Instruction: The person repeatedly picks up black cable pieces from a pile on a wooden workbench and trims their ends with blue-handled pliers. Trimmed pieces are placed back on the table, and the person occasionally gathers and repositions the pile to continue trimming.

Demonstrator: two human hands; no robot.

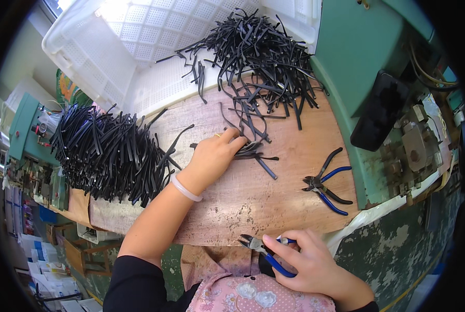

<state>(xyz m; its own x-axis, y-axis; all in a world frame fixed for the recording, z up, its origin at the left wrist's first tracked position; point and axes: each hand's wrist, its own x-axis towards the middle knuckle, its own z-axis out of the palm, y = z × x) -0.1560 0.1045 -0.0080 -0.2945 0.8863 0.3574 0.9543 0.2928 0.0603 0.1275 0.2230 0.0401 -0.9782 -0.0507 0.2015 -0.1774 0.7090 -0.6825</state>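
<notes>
A pink flowered apron (263, 299) sits closest to my remote camera, at six o'clock. Toward five, my right hand (308, 262) grips the blue-handled cutters (256, 244), fingers wrapped round the handles, tips toward ten. Near the dial's centre, my left hand (217, 156) has its fingers drawn together over a small bunch of black strips (249, 150) on the worn tabletop (274, 208); the underside is hidden, so I cannot tell how hard they pinch. A tangled pile (263, 57) lies at twelve to one, a more orderly heap (108, 151) at nine, second pliers (314, 183) at three. I'd judge it best to square the strip ends, lift gently so tangles slip free, and hold the cutter tips clear.
</notes>
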